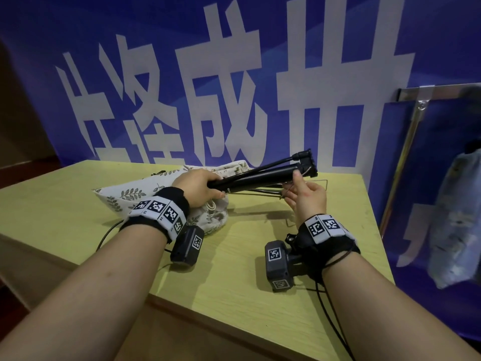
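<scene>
Item: black folded tripod (260, 178), held at centre frame, lifted clear of the table (234, 277) and tilted, with its head end up toward the right in front of the blue banner (221, 87). Grip, left: my left hand (197, 187) was wrapped fully round the lower end, fingers curled tight about the tubes, just above the leaf-print cloth bag (145, 188), which lay slumped left of centre. Grip, right: my right hand (307, 196) was mostly open, with one fingertip set against the tube near the head and the other fingers loose beneath it, closed on nothing that I could make out. Hazards, as I judged them: the whole weight hung from one end in one fist, so the head end could dip if the left grip eased, since the right hand only steadied it. The legs looked slightly parted, so a thin one could spring out or trap my right fingers. A thin wire frame (324, 181) lay just under and behind the tripod and could snag a leg. The bag was collapsed, its mouth hidden under my left wrist, so the tripod might catch the cloth or the drawstring (212, 205). The cables trailing from my wrist units (278, 265) could drag across the table.
</scene>
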The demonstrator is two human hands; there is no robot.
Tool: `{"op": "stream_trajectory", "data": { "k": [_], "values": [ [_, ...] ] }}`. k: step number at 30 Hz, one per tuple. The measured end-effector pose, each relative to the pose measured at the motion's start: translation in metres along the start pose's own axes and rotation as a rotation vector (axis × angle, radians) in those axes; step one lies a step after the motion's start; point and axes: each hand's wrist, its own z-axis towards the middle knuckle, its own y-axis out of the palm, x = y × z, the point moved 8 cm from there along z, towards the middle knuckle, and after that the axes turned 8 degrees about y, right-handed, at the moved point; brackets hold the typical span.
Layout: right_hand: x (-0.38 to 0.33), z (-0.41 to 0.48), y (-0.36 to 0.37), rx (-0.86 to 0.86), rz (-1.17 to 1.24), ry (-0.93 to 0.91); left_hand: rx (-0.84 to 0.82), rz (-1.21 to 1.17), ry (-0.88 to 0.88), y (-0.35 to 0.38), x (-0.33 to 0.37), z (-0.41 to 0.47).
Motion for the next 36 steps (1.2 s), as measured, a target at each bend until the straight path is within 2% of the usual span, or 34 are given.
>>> {"op": "stream_trajectory", "data": {
  "k": [3,7,10,13,16,23,26,30,36],
  "values": [
    [0.005,0.0,0.006,-0.123,0.234,0.109,-0.053,-0.011,0.011,0.005,0.002,0.001],
    [0.006,-0.006,0.017,-0.273,0.312,0.185,-0.108,-0.053,0.012,0.008,0.001,0.001],
    [0.001,-0.008,0.021,-0.325,0.291,0.141,-0.141,-0.084,0.023,0.008,0.002,0.001],
    [-0.002,-0.013,0.016,-0.244,0.202,0.126,-0.198,-0.128,0.023,0.012,0.003,0.0],
    [-0.002,-0.016,0.014,-0.232,0.249,0.16,-0.253,-0.179,0.025,0.017,0.006,-0.002],
    [-0.011,-0.032,0.029,-0.462,0.224,0.159,-0.299,-0.261,-0.012,0.017,0.003,-0.006],
    [-0.008,-0.034,0.03,-0.463,0.227,0.182,-0.257,-0.325,-0.005,0.011,0.002,-0.006],
    [-0.003,-0.035,0.028,-0.359,0.287,0.243,-0.213,-0.638,-0.04,0.002,-0.008,-0.012],
    [-0.02,-0.063,0.04,-0.28,0.225,0.221,-0.163,-1.164,-0.125,-0.019,-0.003,-0.035]
  ]
}}
